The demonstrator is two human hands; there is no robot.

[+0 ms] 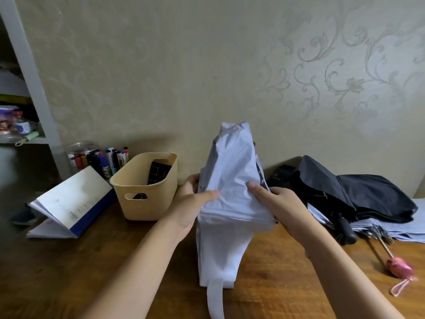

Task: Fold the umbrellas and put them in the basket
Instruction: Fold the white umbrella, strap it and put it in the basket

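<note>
Left hand (pixel 192 204), right hand (pixel 279 207) grip umbrella (pixel 230 171) beside basket (pixel 151 209).

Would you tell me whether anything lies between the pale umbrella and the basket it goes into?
Nothing visible does. The pale umbrella, gripped by the left hand and right hand, is beside the basket, whose top is open. A black checked umbrella already inside fills part of it.
</note>
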